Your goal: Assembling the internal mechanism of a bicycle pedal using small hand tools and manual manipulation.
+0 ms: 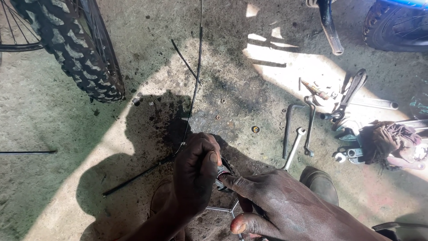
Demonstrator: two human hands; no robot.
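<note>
My left hand (195, 172) is closed in a fist around the near end of a long black cable (195, 85) that runs away across the concrete floor. My right hand (285, 207) meets it from the right, with forefinger and thumb pinching a small dark metal part (223, 176) at the cable's end. Both hands hide most of that part. Under the hands lies a three-armed metal wrench (223, 209).
A knobby bicycle tyre (82, 49) stands at upper left, another wheel (394, 24) at upper right. Spanners (296, 140), pliers (350, 91) and a dirty rag (390, 140) lie at the right. Small washers (255, 129) dot the oily floor. My shoe (321, 183) is near the wrench.
</note>
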